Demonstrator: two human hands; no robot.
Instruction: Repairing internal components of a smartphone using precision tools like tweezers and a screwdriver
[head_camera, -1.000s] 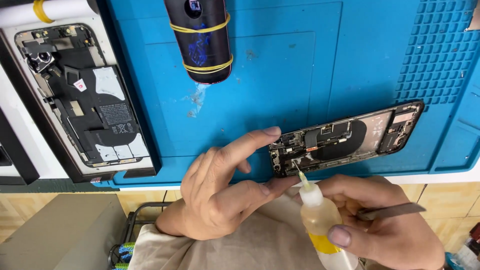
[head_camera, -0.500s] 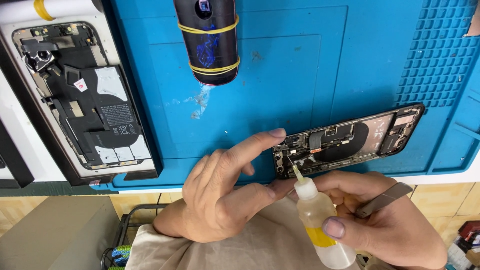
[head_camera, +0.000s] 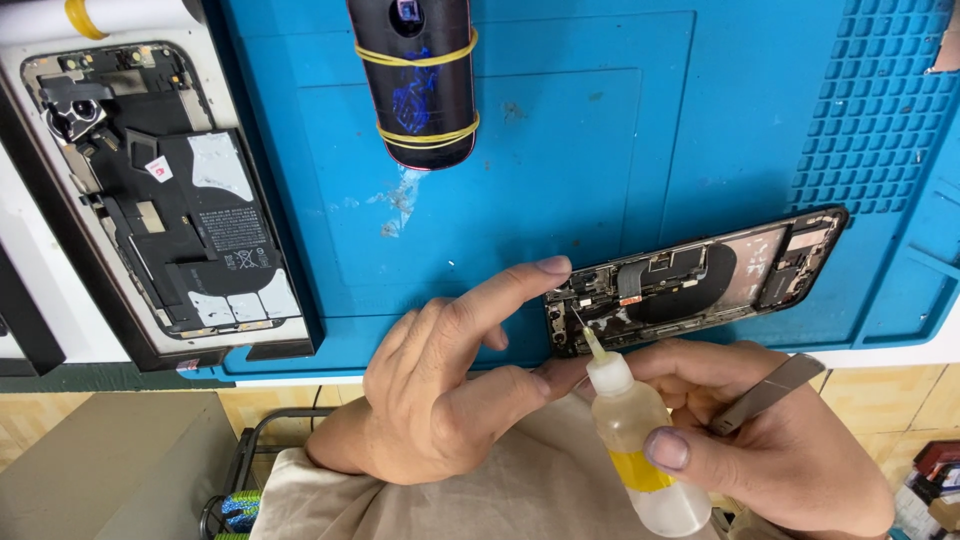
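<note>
An opened phone frame (head_camera: 700, 280) with bare internals lies on the blue work mat (head_camera: 600, 130) near its front edge. My left hand (head_camera: 440, 390) steadies the frame's left end, index fingertip on its top corner and thumb at its lower corner. My right hand (head_camera: 760, 440) grips a small clear squeeze bottle (head_camera: 640, 450) with a yellow band, its thin needle tip touching the frame's lower left inside. Metal tweezers (head_camera: 765, 392) are also tucked in my right hand.
A second opened phone (head_camera: 160, 190) with its battery showing lies at the left. A black cylinder (head_camera: 420, 75) bound with yellow rubber bands rests at the mat's top. The mat's grid tray (head_camera: 880, 100) is at the right. Cloth covers my lap (head_camera: 500, 500).
The bottle's needle tip has moved up and left into the frame's lower left corner. My left index finger stays on the frame's corner.
</note>
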